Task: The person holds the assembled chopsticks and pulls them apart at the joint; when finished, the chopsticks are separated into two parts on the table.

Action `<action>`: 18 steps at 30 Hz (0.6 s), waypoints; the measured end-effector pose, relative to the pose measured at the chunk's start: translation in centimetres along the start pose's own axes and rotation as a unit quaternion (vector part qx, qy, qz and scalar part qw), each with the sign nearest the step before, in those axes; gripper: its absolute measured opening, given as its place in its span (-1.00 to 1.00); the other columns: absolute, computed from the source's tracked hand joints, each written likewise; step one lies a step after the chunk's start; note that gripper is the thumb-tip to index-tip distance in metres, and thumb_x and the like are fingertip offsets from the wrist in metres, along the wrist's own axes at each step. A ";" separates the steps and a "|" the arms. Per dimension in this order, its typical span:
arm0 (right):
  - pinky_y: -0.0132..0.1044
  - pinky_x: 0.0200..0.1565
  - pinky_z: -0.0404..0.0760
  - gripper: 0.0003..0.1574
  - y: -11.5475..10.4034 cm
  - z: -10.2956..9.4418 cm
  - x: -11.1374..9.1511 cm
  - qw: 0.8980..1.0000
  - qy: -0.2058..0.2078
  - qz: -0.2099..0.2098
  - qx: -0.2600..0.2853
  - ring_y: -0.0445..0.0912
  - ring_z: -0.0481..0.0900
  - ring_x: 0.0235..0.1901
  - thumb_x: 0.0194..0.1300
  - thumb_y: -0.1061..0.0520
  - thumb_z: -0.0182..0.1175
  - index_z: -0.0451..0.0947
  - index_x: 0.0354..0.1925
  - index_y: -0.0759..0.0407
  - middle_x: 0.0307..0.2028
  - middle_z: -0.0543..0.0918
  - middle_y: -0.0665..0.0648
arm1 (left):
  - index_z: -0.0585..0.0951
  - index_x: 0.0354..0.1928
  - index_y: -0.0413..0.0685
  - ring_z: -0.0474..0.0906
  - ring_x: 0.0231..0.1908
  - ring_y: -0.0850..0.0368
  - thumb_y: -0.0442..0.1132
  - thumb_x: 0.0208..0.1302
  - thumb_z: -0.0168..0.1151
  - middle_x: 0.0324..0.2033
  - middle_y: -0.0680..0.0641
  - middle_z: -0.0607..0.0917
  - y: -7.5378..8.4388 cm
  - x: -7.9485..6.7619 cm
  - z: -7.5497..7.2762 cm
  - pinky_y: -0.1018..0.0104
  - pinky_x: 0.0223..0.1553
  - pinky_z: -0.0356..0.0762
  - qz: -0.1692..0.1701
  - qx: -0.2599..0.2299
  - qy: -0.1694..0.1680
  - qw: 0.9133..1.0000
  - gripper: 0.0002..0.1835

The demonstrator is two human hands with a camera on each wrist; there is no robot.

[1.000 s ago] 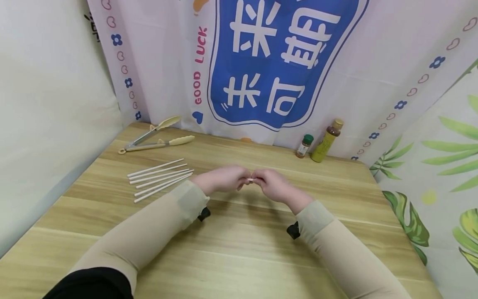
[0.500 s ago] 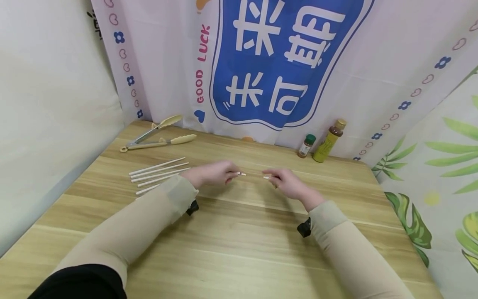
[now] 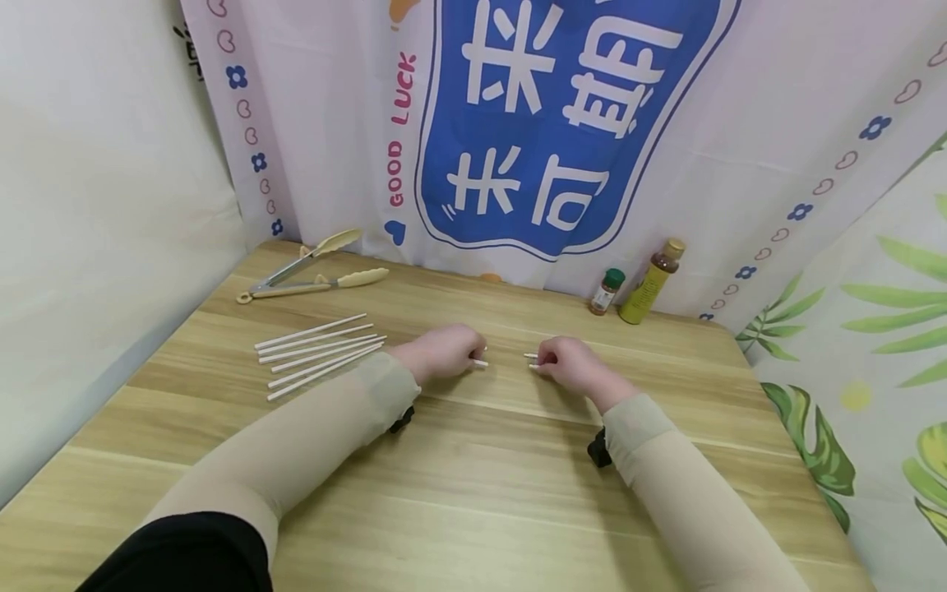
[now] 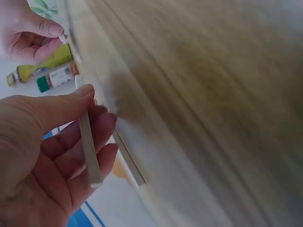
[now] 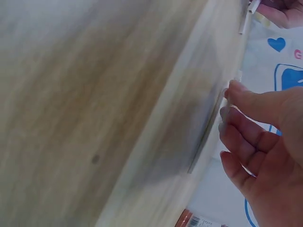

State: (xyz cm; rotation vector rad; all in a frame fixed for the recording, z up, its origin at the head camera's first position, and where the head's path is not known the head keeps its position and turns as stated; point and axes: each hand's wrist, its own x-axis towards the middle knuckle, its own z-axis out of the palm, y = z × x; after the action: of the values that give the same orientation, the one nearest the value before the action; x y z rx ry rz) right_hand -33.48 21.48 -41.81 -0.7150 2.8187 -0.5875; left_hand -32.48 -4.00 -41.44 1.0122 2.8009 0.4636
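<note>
My left hand [image 3: 447, 352] pinches a short white stick piece [image 4: 89, 146] between thumb and fingers, low over the wooden table. Another white piece [image 4: 129, 163] lies on the wood just beyond those fingers. To the right, my right hand [image 3: 573, 363] pinches a short white piece [image 3: 534, 367], mostly hidden by the fingers in the right wrist view. A second piece [image 5: 204, 135] lies on the table beside that hand. A gap separates the two hands. Several longer white sticks [image 3: 314, 349] are spread on the table left of my left hand.
Tongs [image 3: 296, 284] with cream tips lie spread at the back left. A small green-capped jar [image 3: 607, 293] and a taller yellow-labelled bottle [image 3: 645, 286] stand at the back right. A printed cloth [image 3: 340, 148] hangs behind the table [image 3: 473, 493].
My hands were together at one white piece a second ago, then parted with a piece in each. Since then both have come slightly nearer, and the left has shifted a little right.
</note>
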 end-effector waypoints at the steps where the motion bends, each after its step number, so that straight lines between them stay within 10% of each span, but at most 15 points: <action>1: -0.13 -0.23 0.46 -0.85 0.0 0.1 0.1 1.000 -0.002 -0.002 -0.007 -0.06 0.46 -0.38 0.28 0.23 0.32 0.57 -0.43 0.14 -0.43 0.56 0.03 | 0.61 -0.45 -0.07 0.43 -0.47 0.15 -0.25 0.33 0.30 -0.53 0.09 0.54 0.0 0.2 0.1 0.25 -0.33 0.44 -0.001 0.010 0.001 1.000 -0.83; 18: -0.16 -0.24 0.46 -0.82 -0.1 0.5 0.6 0.999 -0.005 -0.009 -0.031 -0.07 0.47 -0.38 0.24 0.33 0.30 0.55 -0.44 0.12 -0.44 0.55 0.02 | 0.60 -0.44 0.01 0.47 -0.40 0.15 -0.34 0.26 0.30 -0.46 0.10 0.58 -1.2 0.6 0.3 0.24 -0.27 0.46 -0.032 0.028 0.003 0.999 -0.87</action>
State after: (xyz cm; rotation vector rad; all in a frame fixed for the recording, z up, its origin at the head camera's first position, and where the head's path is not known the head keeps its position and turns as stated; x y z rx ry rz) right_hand -33.85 20.91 -42.29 -0.7523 2.8366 -0.4991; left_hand -33.59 -4.39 -42.10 0.9298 2.8561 0.3827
